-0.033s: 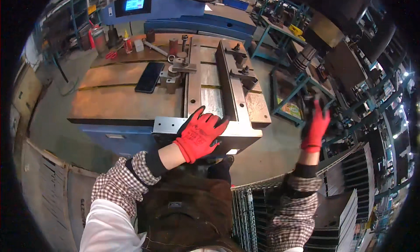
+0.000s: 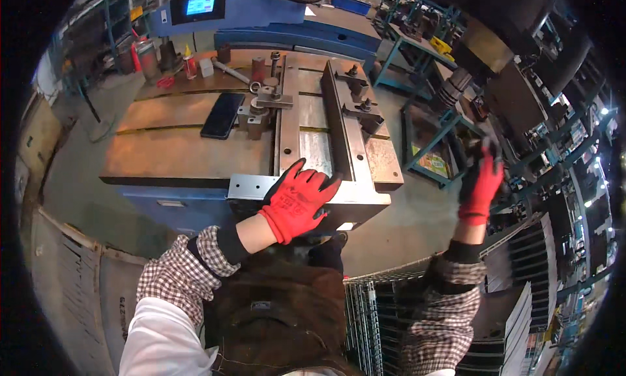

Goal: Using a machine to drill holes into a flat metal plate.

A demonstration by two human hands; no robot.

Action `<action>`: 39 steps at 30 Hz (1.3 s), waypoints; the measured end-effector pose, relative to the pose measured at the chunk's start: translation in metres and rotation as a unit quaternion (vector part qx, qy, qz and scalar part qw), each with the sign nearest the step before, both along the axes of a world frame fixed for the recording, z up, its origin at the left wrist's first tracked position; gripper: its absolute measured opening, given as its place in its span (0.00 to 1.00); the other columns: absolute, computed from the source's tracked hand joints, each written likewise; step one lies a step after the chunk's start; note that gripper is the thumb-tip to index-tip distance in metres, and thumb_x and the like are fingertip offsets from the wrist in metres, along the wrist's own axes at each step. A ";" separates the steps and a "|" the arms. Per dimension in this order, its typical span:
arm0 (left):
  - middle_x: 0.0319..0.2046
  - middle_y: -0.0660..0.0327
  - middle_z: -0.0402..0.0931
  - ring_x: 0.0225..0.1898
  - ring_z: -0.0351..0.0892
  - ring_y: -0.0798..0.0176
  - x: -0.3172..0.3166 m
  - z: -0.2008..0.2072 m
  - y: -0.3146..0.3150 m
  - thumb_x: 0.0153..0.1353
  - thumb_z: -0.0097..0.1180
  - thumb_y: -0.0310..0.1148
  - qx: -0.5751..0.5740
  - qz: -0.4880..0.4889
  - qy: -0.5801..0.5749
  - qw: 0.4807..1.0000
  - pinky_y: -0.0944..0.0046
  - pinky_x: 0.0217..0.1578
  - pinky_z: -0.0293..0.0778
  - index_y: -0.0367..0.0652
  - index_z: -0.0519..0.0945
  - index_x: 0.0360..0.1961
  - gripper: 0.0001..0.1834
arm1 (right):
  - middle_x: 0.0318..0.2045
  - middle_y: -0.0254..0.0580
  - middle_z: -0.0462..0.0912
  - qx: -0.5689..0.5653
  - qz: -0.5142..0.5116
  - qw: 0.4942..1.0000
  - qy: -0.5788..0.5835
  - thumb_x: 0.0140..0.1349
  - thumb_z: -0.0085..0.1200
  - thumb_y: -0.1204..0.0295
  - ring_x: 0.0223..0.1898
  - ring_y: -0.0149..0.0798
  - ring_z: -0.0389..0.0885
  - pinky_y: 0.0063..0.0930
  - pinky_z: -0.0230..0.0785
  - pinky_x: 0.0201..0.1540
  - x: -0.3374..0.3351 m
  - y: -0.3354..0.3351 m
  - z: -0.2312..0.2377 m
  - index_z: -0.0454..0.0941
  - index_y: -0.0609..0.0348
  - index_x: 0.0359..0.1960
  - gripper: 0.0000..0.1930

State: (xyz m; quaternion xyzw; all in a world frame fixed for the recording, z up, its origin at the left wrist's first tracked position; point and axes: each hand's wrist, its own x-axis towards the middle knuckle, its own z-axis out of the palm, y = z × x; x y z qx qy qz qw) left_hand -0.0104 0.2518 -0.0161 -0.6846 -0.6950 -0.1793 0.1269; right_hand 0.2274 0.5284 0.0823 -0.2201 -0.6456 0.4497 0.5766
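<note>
My left hand (image 2: 297, 203), in a red glove with black fingertips, lies over a silver metal plate (image 2: 244, 186) with small holes at the front edge of the machine table. Its fingers reach over the top and bend onto the plate, with one digit at the front edge. Two long steel bars (image 2: 289, 125) run away from the plate, held by bolted clamps (image 2: 364, 108). My right hand (image 2: 481, 187), gloved alike, is raised in the air to the right of the table. Its fingers are smeared by motion, so any grip is hidden.
A black phone (image 2: 223, 116), a wrench (image 2: 231, 72), a small red-and-yellow bottle (image 2: 190, 64) and red-handled scissors (image 2: 165, 82) lie on the table (image 2: 163, 151). A dark machine head with a tool (image 2: 453, 89) hangs at upper right. A wire rack (image 2: 365, 317) stands below my right forearm.
My right hand has shifted a little to the right, with its forearm. My left hand and the plate stay in place.
</note>
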 end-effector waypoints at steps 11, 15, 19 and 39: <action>0.49 0.55 0.74 0.55 0.74 0.52 0.005 -0.001 0.005 0.52 0.67 0.45 0.004 0.000 -0.021 1.000 0.42 0.70 0.56 0.46 0.68 0.69 0.43 | 0.62 0.50 0.76 0.380 0.012 0.923 -0.064 0.75 0.43 0.51 0.64 0.47 0.74 0.43 0.66 0.68 0.010 0.022 0.274 0.65 0.62 0.69 0.31; 0.49 0.55 0.74 0.55 0.74 0.52 -0.002 -0.006 0.002 0.52 0.67 0.46 0.003 0.005 -0.031 0.999 0.42 0.70 0.56 0.46 0.68 0.68 0.42 | 0.61 0.50 0.76 0.347 0.027 0.936 -0.050 0.75 0.44 0.51 0.63 0.47 0.75 0.43 0.67 0.66 -0.022 0.022 0.298 0.66 0.62 0.69 0.30; 0.48 0.56 0.74 0.54 0.74 0.53 0.000 -0.005 0.004 0.52 0.67 0.46 0.004 0.013 -0.024 1.000 0.42 0.70 0.56 0.46 0.69 0.67 0.41 | 0.60 0.49 0.77 0.331 0.037 0.942 -0.035 0.75 0.44 0.52 0.61 0.46 0.76 0.42 0.68 0.65 -0.027 0.024 0.300 0.66 0.61 0.68 0.30; 0.46 0.56 0.76 0.53 0.75 0.52 0.001 -0.008 0.010 0.51 0.67 0.47 0.044 0.006 -0.036 0.998 0.42 0.69 0.58 0.47 0.72 0.65 0.39 | 0.56 0.47 0.79 0.253 0.062 0.965 0.033 0.75 0.47 0.55 0.55 0.44 0.80 0.39 0.75 0.58 -0.017 -0.016 0.258 0.68 0.60 0.67 0.27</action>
